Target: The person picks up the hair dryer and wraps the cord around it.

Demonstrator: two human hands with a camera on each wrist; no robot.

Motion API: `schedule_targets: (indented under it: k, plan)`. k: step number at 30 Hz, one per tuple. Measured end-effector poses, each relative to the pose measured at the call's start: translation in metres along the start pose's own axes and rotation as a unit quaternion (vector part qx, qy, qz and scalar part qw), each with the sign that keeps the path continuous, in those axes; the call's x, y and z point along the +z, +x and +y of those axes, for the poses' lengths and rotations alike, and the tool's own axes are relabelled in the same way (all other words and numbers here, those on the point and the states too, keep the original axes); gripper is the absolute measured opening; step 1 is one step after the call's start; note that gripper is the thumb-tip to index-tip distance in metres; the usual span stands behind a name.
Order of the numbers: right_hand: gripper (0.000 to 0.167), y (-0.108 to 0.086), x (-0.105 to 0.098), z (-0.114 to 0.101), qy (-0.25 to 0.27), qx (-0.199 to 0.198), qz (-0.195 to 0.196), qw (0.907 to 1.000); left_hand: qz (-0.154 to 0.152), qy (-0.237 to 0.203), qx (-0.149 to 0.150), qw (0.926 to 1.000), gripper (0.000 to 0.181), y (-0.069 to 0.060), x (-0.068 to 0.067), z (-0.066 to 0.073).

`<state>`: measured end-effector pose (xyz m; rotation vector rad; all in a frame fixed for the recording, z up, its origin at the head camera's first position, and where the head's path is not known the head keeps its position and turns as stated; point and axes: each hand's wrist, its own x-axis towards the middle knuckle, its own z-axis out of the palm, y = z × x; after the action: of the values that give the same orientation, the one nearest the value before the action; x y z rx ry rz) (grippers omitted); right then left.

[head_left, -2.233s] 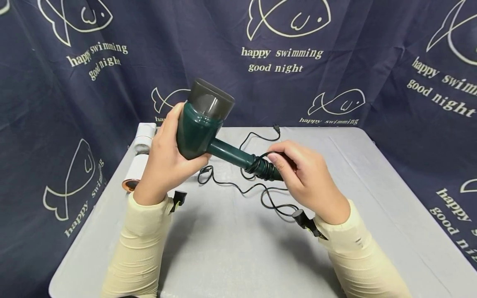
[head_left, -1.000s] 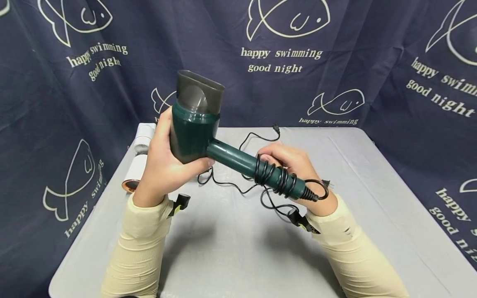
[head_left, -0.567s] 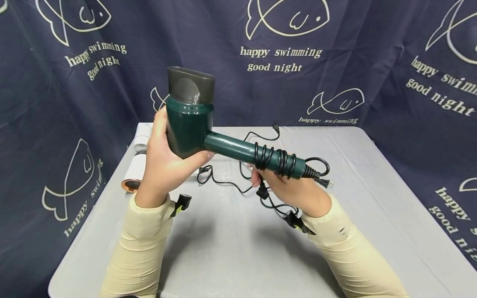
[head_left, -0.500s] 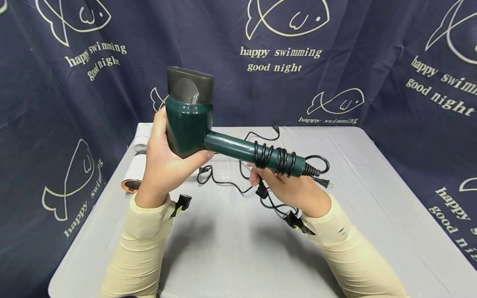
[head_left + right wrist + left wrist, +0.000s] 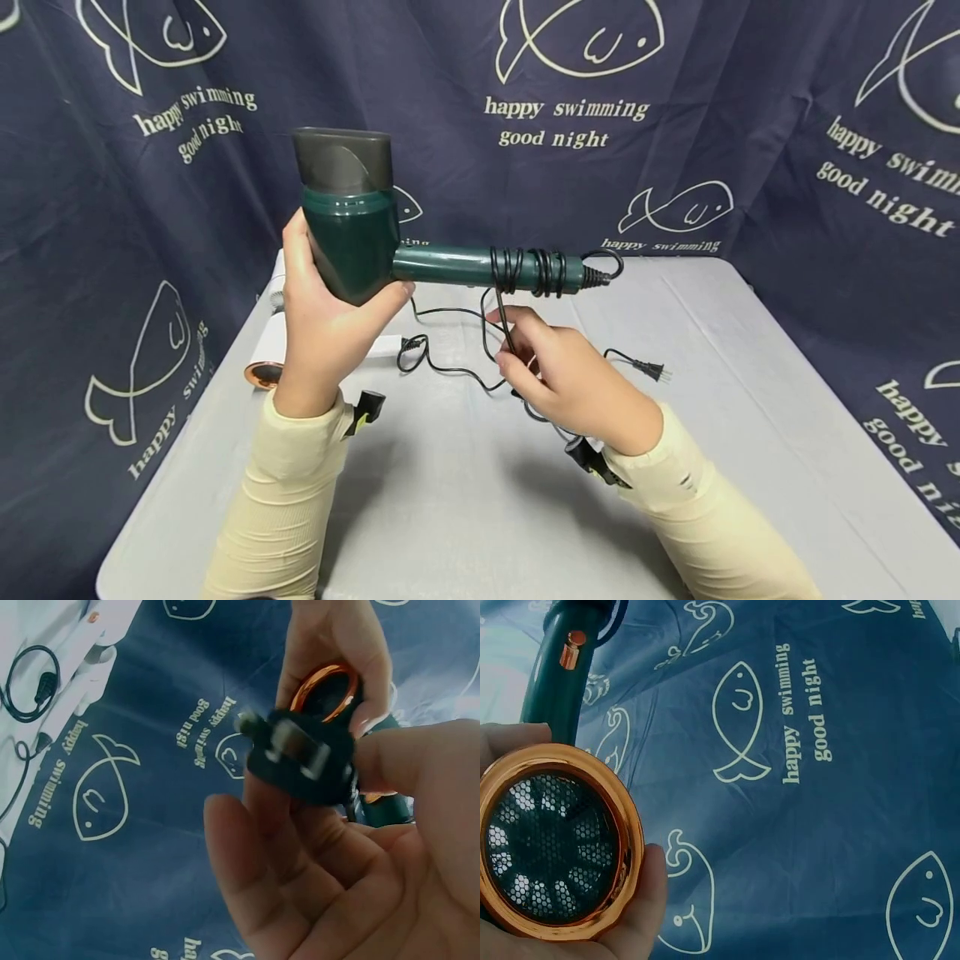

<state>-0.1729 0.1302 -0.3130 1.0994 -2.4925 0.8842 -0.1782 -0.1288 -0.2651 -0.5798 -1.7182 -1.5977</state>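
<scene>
Nearest, two cream sleeves [image 5: 273,492] enter from the lower edge. The right hand [image 5: 577,375] lies below the dryer's handle, thumb and forefinger bent in a pinch on the black cord [image 5: 540,275]; in the right wrist view, a dark, blurred plug-like block [image 5: 304,757] sits against the thumb. The left hand [image 5: 322,329] grasps the barrel of the green hair dryer [image 5: 352,237] from its left side, thumb near the junction with the handle [image 5: 450,264].

Governing relation: the dryer is held above the table, barrel roughly upright, dark nozzle [image 5: 343,162] uppermost, copper-ringed grille [image 5: 551,847] at the opposite end. The handle's long axis runs nearly level from the left hand's grip towards the right. The cord's coils encircle its outer half, a taut-looking strand dropping from the innermost turns to the right fingers. The right hand is therefore the nearer to the coils; the left is well apart from them, beside the barrel.

Beyond, on the grey table [image 5: 450,500], a two-pronged plug [image 5: 648,368] lies to the right; its lead passes behind the right hand. To the left, a white appliance [image 5: 267,346] is partly hidden by the left hand. Farthest, a navy curtain [image 5: 465,83] bears fish outlines and lettering.
</scene>
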Motion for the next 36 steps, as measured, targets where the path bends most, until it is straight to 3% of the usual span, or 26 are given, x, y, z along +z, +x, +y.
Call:
schedule_targets:
  k: [4, 15, 21, 25, 28, 32, 36]
  plan:
    - [0.038, -0.002, -0.003, -0.004, -0.016, -0.010, -0.002, 0.9998, 0.005, 0.006, 0.003, 1.0000, 0.089, 0.001, 0.002, 0.000]
    - [0.040, -0.008, -0.010, -0.012, -0.042, 0.005, 0.015, 0.9990, 0.014, 0.100, -0.005, 0.9948, 0.089, -0.003, 0.004, 0.002]
    - [0.035, -0.012, -0.013, -0.009, -0.035, 0.001, 0.055, 0.9979, 0.011, 0.159, 0.005, 0.9872, 0.088, -0.004, 0.003, -0.012]
    - [0.026, -0.013, -0.017, -0.007, -0.042, -0.018, 0.084, 0.9954, -0.013, 0.196, 0.014, 0.9804, 0.093, -0.004, -0.001, -0.030]
    - [0.019, -0.013, -0.022, -0.007, -0.044, -0.032, 0.099, 0.9936, -0.047, 0.215, 0.013, 0.9754, 0.097, -0.004, -0.003, -0.038]
    - [0.016, -0.011, -0.027, -0.006, -0.031, -0.048, 0.120, 0.9912, -0.089, 0.224, 0.008, 0.9704, 0.101, -0.005, -0.003, -0.041]
    - [0.019, -0.010, -0.033, -0.004, -0.018, -0.056, 0.156, 0.9859, -0.109, 0.221, 0.001, 0.9690, 0.103, -0.004, -0.003, -0.038]
